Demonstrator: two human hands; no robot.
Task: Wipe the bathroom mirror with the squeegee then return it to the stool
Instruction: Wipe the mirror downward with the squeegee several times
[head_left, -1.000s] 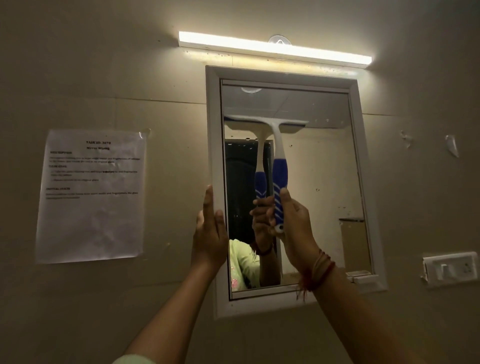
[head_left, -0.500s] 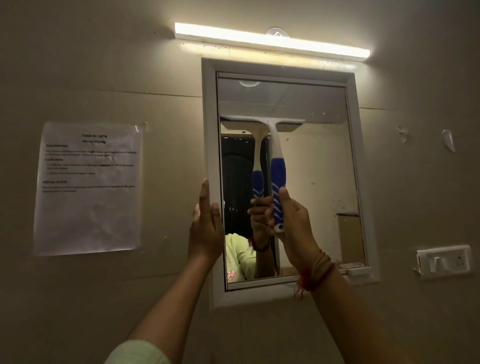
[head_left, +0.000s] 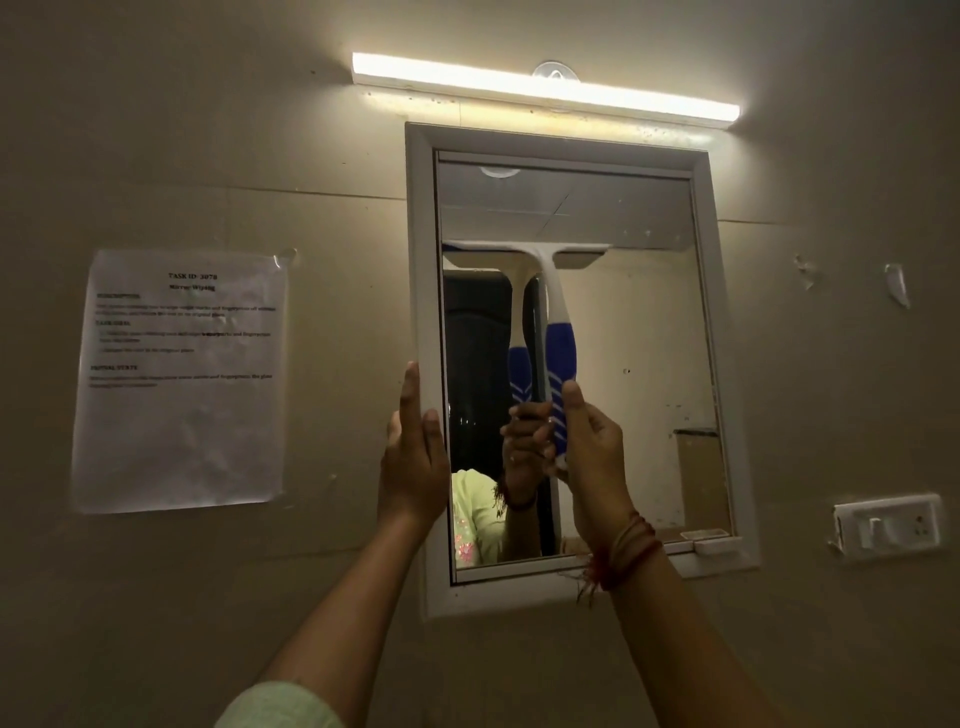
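Note:
A white-framed mirror (head_left: 639, 364) hangs on the beige wall under a lit tube light. My right hand (head_left: 592, 457) is shut on the blue and white handle of the squeegee (head_left: 558, 332), which stands upright with its white blade pressed flat across the upper left half of the glass. My left hand (head_left: 415, 462) rests with straight fingers against the left side of the mirror frame (head_left: 421, 260). The glass reflects the squeegee, my hand and a light green sleeve. The stool is out of view.
A printed task sheet (head_left: 182, 379) is taped to the wall left of the mirror. A white switch plate (head_left: 885, 525) sits low on the right. A small white ledge (head_left: 711, 543) sticks out at the mirror's lower right corner. The tube light (head_left: 545, 88) runs above.
The squeegee blade has stayed at about the same height on the glass. The view has shifted slightly, and both hands keep their hold.

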